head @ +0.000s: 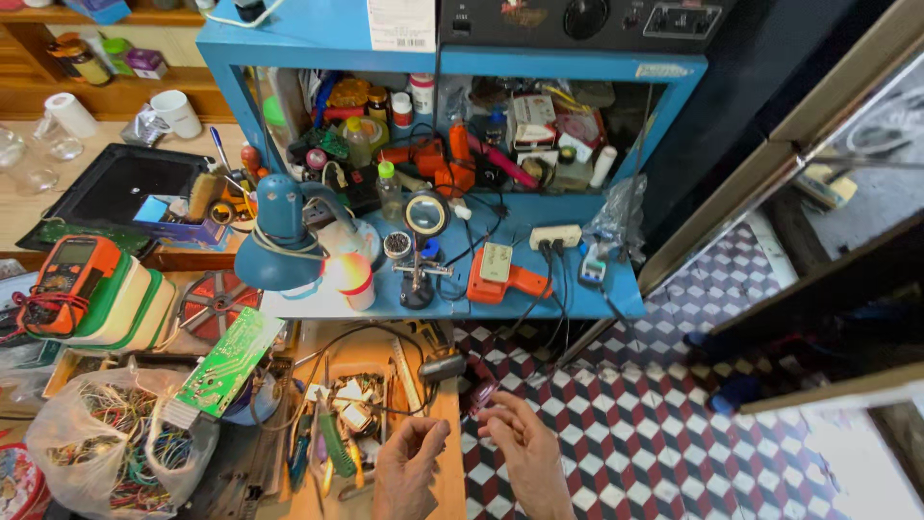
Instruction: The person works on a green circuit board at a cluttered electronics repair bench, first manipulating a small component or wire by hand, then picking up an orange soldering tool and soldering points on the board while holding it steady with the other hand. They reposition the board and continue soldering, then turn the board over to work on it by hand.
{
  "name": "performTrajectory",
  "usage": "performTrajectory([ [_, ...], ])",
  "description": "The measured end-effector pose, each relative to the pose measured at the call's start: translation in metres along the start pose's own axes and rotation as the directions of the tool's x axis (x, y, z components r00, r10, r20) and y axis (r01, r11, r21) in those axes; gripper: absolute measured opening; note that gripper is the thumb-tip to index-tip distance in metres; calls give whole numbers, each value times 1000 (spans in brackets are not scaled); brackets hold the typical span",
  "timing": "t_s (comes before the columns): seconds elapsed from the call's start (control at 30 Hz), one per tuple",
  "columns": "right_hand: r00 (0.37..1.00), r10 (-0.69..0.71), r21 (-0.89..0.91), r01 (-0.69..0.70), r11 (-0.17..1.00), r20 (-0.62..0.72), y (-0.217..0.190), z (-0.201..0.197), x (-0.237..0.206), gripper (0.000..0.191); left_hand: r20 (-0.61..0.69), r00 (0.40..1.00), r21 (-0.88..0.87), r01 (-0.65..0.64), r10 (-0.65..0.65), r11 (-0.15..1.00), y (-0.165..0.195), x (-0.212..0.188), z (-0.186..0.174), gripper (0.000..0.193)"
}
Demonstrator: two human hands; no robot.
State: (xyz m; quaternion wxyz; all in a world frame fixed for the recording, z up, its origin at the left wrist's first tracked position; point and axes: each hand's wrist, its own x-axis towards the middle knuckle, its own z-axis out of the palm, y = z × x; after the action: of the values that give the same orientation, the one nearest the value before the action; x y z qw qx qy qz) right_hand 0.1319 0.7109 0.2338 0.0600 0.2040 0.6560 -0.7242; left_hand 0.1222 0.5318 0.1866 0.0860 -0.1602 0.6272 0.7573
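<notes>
Left hand [409, 469] pinched shut on something too small to tell; right hand [525, 448] fingers curled around a small dark part [480, 396], off the surface's [449, 453] right edge above the checkered floor [664, 433]. Best held steady, kept close over the edge, near the blue lamp [279, 236]

Blue shelf [664, 72]; orange multimeter [67, 279]; red-white-black checkered floor [674, 443].

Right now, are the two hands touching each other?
Apart. The head view shows the left hand and the right hand side by side over the bench edge, with checkered floor visible in the gap between them.
</notes>
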Motion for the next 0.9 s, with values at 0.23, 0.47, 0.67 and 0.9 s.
performTrajectory([
  [0.23, 999, 14, -82, -18, 997, -39, -1, -56, 70, 41, -8, 998, -22, -63, 63, 998, 47, 61, 53, 17],
  [0.47, 979, -198, -181, 188, 965, -37, -71, -77, 167, 36, -22, 985, -162, -172, 170, 972, 36, 120, 91, 13],
  [0.67, 904, -387, -252, 424, 870, 182, -156, -80, 341, 37, -271, 956, -188, -168, 113, 968, 35, 184, 133, 14],
  [0.9, 828, -451, -263, 540, 799, 332, -221, -101, 542, 38, -450, 888, -231, -219, 96, 948, 25, 248, 245, 16],
])
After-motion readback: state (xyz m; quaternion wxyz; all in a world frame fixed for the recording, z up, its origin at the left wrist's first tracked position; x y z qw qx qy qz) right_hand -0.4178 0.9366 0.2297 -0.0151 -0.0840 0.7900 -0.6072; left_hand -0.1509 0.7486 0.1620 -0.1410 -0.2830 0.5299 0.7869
